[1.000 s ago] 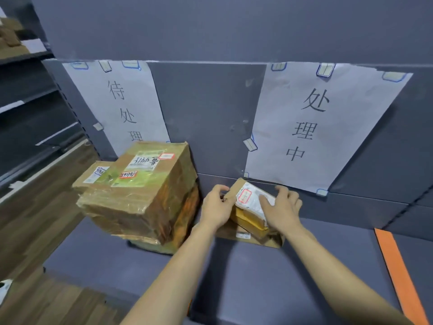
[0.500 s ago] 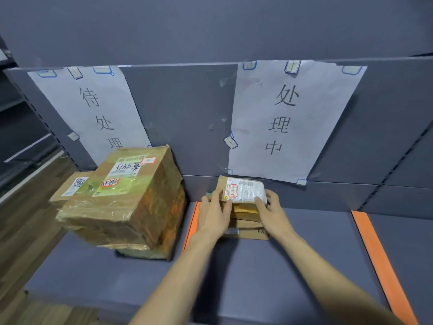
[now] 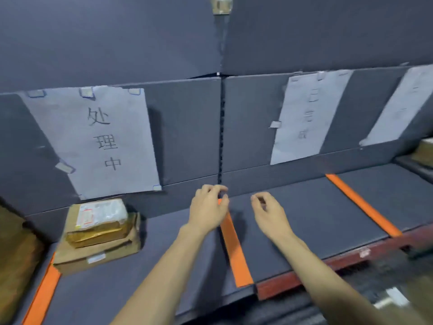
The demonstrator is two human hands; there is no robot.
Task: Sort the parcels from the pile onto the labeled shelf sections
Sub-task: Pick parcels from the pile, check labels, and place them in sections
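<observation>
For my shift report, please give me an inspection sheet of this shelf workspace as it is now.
Surface: dark grey shelf divided by orange strips.
Job's things: small taped parcel stacked on flat brown parcel, below paper sign 处理中.
Clutter: nothing seen.
Hands: left hand and right hand hold nothing, fingers loosely curled, above the shelf.
Cables: nothing seen.
Surroundings: two more paper signs at right, text blurred; brown boxes at both edges.

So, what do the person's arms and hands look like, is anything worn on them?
Both forearms are bare to the frame's edge: no sleeves show. The left hand and right hand wear no gloves, and no watch, ring or wristband is visible.
</observation>
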